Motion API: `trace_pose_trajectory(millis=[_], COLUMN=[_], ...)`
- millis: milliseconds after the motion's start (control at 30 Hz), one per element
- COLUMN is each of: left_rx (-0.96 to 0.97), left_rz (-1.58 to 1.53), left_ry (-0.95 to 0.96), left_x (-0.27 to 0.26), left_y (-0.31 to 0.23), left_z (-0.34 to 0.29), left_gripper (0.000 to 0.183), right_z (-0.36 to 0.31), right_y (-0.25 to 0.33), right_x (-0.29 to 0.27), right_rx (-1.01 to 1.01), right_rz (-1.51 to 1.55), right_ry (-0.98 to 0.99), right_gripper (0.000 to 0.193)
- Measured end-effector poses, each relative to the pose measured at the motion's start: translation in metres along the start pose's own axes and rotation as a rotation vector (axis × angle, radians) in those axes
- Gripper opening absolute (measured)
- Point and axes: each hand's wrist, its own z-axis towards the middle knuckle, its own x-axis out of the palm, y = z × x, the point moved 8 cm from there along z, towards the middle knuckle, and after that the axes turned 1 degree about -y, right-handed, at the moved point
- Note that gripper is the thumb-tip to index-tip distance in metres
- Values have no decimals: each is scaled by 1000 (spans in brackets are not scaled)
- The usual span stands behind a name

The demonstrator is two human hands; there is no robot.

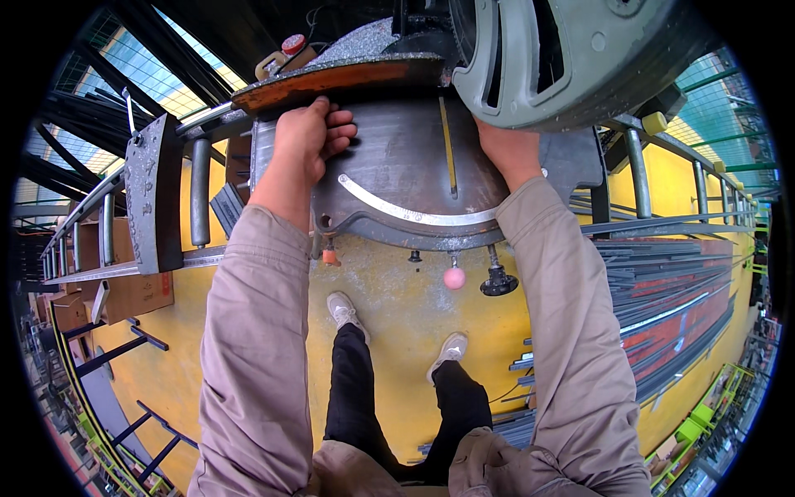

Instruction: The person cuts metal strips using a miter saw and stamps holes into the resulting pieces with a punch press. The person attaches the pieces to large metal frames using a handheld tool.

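Observation:
A grey metal saw table (389, 145) with a curved silver angle scale (406, 213) lies in front of me. Along its back runs a fence (339, 81) with a rusty orange face. My left hand (312, 137) is over the table's left part, thumb up at the fence's lower edge. Its fingers are loosely bent and apart, with nothing visible in them. My right hand (507, 151) reaches to the table's right part, beneath the big grey-green saw guard (571, 74). The guard hides its fingers, so what they touch cannot be seen.
Roller conveyors flank the saw, with a roller (201, 192) at left and another roller (638, 174) at right. A pink ball knob (454, 278) and a black knob (498, 282) hang below the table. Grey metal bars (662, 282) lie at right; cardboard boxes (124, 290) stand at left.

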Motion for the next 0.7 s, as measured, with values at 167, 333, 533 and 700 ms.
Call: trace_pose_trajectory(millis=[167,333,533,700], left_rx=[1,-11,-51,-62], left_rz=[22,29,40,0], left_ry=[-2,-29,-11,42], left_x=[1,-2,1,-2], left_y=[1,2,-3,4], left_z=[-1,-1,-6,6], left_gripper=[26,26,24,27], right_z=[0,3,-2,-47], right_y=[1,4,-18,-64], right_x=[-4,-4,-10,-17], right_rx=[19,54,175,951], right_rz=[26,63,257,1052], right_ry=[-23,-20,-137,-155], right_gripper=[8,10,12,17])
